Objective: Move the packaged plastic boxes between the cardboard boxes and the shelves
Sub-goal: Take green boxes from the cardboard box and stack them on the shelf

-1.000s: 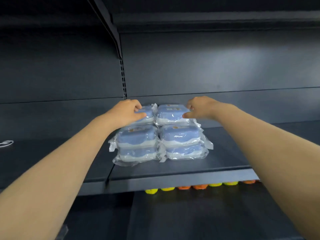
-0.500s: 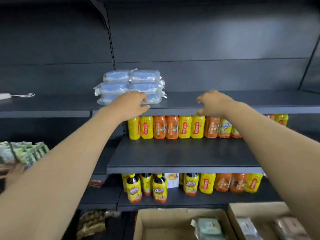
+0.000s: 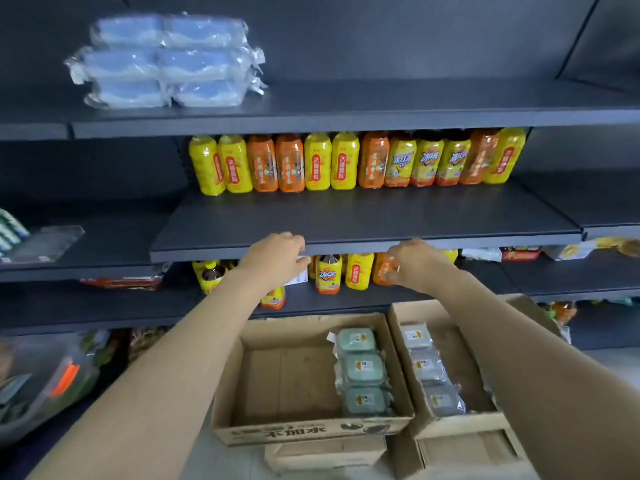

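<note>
**Both hands empty between the stocked top shelf and 2 cardboard boxes**

At far left, bagged goods [image 3: 45, 375] on the lower shelves are blurred and cannot be identified. Upper left, 6 blue packaged plastic boxes [image 3: 166, 60] sit on the top shelf [image 3: 381, 109], 2 side by side and 3 high, their wrap smeared by motion blur.

Left of centre, the left hand [image 3: 277, 261] hangs palm down in front of the middle shelf [image 3: 346, 220] edge, fingers loosely bent, holding nothing. Below it, the left cardboard box [image 3: 311, 433] on the floor holds 3 green packaged boxes [image 3: 362, 372] in a row against its right wall; the rest of its floor is bare.

The right hand [image 3: 415, 265] is level with the left and apart from it, also empty with slack fingers. Beneath its forearm, the right cardboard box [image 3: 450, 426] holds 3 grey packaged boxes [image 3: 429, 368].

The step looks like a reach down for the next packs. That calls for bending to a carton and closing each hand round a slippery wrapped pack without crushing it.

The right forearm hides much of the right carton, so any further packs there cannot be counted. Bottles [image 3: 329, 275] behind the hands are partly covered.
</note>
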